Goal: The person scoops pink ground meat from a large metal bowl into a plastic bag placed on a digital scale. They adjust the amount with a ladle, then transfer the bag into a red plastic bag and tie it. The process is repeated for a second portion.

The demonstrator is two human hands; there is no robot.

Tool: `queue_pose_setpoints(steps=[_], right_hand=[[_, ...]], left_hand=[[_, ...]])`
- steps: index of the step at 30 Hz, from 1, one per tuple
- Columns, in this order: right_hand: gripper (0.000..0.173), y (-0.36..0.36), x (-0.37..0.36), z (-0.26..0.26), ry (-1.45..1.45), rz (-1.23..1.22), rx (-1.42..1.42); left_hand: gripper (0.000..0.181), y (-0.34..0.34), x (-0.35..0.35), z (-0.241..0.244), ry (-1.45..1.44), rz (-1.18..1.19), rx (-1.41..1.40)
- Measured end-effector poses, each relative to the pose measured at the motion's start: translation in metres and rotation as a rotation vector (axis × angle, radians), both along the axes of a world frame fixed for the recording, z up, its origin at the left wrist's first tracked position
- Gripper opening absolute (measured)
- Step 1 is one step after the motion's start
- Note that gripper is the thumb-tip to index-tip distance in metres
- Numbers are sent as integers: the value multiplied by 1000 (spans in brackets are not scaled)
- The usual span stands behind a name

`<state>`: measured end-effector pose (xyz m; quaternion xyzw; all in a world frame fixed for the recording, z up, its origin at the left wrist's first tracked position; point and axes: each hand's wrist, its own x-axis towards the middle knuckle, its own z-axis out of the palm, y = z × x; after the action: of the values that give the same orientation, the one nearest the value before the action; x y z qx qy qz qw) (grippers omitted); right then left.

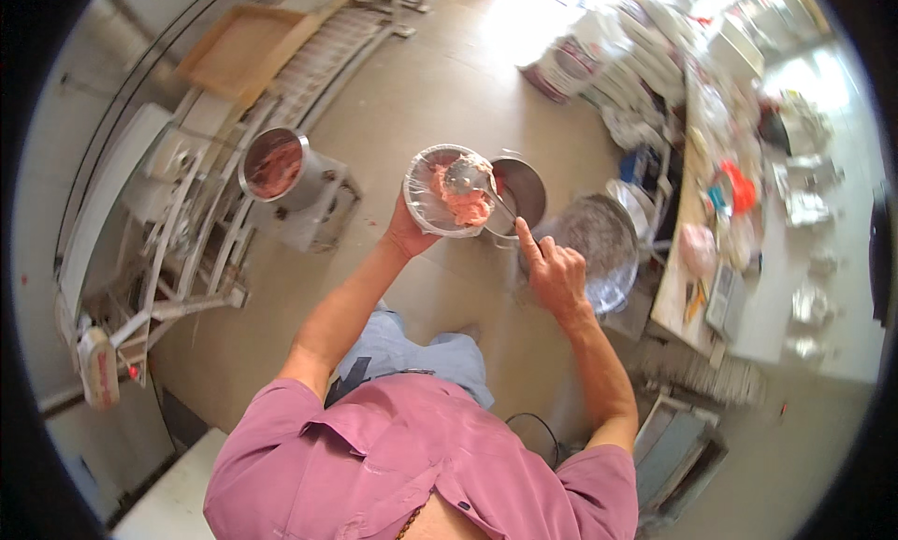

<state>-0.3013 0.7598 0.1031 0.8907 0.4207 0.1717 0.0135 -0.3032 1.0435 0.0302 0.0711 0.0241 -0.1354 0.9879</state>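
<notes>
My left hand (412,224) holds up a round bowl (423,202) that looks lined with clear plastic. Pink, paste-like stuff (466,207) lies in the bowl. The handle of a metal ladle (501,205) is gripped in my right hand (554,270), its index finger stretched along it; the ladle's head is over the bowl, against the pink paste. Just behind and to the right of the bowl stands a metal pot (530,189) with side handles, partly hidden by it. To the left, a tall metal pot (303,163) contains more of the pink paste.
A large round container (596,235) with greyish contents stands at right, beside a long cluttered worktable (670,287). A printed sack (561,66) lies on the floor near stacked bags. On the left, a conveyor-like metal frame (186,238) carries a wooden tray (242,49).
</notes>
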Motion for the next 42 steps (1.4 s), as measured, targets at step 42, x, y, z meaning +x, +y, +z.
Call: queue_pose_setpoints(steps=[42], right_hand=[[50, -886, -193, -4, 375, -977, 2346]], left_hand=[[99, -1136, 44, -46, -124, -1122, 231]])
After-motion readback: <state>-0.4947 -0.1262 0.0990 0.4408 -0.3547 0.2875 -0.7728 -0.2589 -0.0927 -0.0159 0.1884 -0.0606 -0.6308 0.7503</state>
